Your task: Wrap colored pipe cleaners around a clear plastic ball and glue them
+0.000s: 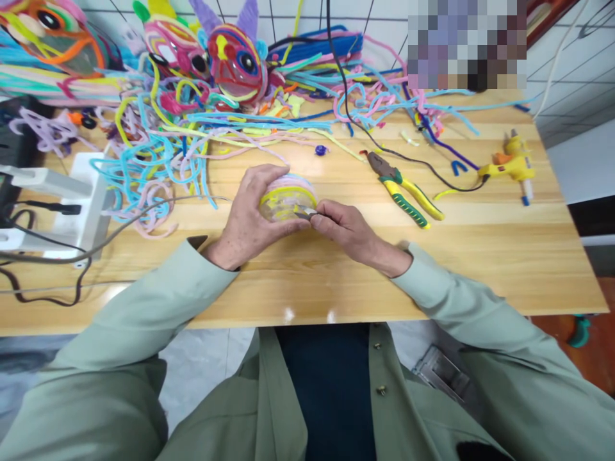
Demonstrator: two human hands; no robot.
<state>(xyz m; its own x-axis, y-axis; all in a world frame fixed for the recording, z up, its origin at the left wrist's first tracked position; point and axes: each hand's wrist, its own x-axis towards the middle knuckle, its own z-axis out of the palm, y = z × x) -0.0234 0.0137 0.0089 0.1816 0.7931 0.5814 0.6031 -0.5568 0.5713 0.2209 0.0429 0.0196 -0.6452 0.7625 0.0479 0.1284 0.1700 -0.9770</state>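
A clear rounded object (281,200) with yellow and pale pink-lilac bands lies over the table's middle. My left hand (252,214) is wrapped round its left side, thumb along the near edge and fingers over the far edge. In my right hand (342,230) is a small pointed metal tool (305,212), pinched between thumb and fingers; its tip lies against the clear surface. The tool's handle is hidden inside the hand, so its kind is hard to tell.
Pliers (403,192) and a yellow glue gun (512,163) lie to the right. Tangled fuzzy stems (144,153) and a white power strip (81,205) are at the left. Decorated masks (237,64) stand at the back. A black cable (398,153) crosses the table (298,282).
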